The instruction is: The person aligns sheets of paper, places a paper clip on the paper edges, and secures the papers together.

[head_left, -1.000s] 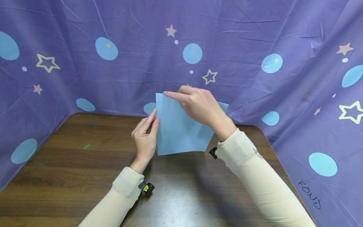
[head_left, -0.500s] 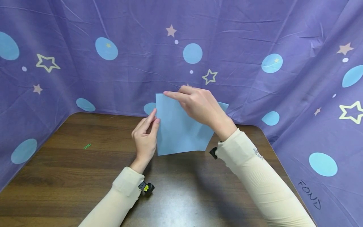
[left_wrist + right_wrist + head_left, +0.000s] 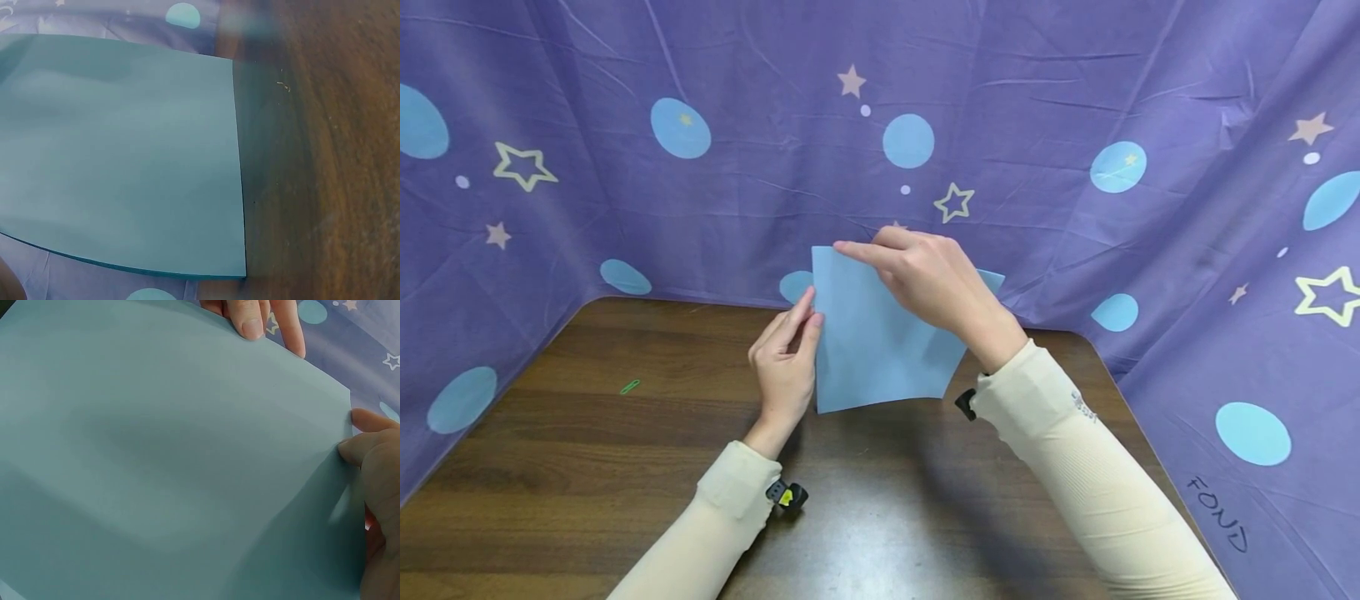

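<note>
Sheet [image 3: 880,358]: one. Hands: two, one at the sheet's left edge [image 3: 782,362], one at its top [image 3: 928,279]. Sleeves: two, flanking the sheet, left [image 3: 715,508] and right [image 3: 1075,467]. Wrist cameras: two, left [image 3: 787,497] and right [image 3: 966,405] of the sheet. Clip [image 3: 630,387]: one, left of the sheet. Bench [image 3: 587,467]: one, below the sheet.

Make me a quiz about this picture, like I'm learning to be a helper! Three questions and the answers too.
1. True or false: the left hand touches a side edge of the blue paper.
2. What colour is the small thing on the table? A) red B) green C) white
3. Fill in: the word on the purple curtain is ____.

Key: 1. True. 2. B. 3. FOND.
</note>
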A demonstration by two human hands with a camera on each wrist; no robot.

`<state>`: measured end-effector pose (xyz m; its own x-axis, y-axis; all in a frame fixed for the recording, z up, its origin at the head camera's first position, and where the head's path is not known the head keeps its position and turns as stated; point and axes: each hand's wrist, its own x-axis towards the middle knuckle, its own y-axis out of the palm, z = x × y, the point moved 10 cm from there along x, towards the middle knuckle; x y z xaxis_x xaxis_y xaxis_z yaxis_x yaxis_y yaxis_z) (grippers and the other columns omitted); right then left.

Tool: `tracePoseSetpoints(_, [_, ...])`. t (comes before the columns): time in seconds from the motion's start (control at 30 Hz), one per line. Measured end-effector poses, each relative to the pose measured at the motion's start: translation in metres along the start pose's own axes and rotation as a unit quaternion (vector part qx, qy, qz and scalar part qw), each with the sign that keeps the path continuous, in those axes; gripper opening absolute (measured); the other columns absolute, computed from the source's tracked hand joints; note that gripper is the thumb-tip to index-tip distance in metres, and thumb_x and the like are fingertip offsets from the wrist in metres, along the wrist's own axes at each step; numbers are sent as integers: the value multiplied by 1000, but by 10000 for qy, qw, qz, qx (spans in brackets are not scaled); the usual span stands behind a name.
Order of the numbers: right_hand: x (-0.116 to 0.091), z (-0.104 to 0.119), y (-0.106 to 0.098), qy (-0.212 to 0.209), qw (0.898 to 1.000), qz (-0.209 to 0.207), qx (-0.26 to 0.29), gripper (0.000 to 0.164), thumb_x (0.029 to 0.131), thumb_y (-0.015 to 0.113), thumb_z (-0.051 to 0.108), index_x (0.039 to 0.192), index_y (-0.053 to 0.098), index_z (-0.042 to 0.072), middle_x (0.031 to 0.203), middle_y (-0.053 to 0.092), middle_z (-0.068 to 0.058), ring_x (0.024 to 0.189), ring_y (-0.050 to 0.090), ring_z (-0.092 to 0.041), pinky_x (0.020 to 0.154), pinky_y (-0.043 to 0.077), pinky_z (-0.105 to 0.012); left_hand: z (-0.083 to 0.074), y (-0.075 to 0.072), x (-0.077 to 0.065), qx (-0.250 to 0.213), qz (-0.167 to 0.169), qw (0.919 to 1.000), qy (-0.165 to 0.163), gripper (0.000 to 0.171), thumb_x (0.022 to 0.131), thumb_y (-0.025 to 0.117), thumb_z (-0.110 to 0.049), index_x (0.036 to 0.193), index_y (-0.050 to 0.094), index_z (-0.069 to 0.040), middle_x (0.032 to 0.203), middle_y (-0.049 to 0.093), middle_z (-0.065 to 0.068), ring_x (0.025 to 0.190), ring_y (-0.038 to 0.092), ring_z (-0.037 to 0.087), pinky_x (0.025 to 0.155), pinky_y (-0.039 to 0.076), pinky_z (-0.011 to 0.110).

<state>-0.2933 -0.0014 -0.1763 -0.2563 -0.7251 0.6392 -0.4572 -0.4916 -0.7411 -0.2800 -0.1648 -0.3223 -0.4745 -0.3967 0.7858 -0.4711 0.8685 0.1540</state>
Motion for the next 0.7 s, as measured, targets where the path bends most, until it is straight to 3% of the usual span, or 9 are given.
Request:
tracePoseSetpoints(0.37, [1,0,-1,-29,10000,-38,14,55,97,61,-8,139,73,25,90,69,-1,64,52,-15,54,45,-31,2,1,-1,-18,94,9999,-36,36,97,76,1,131,76,-9,102,78,13,92,67,7,76,53,13])
tracePoseSetpoints(0.7, [1,-2,0,-11,10000,65,23,55,97,60,-7,140,72,25,91,68,-1,64,51,-15,54,44,-30,0,0,1,59,71,10000,29,34,97,77,-1,129,77,-9,103,79,12,96,70,8,83,56,16])
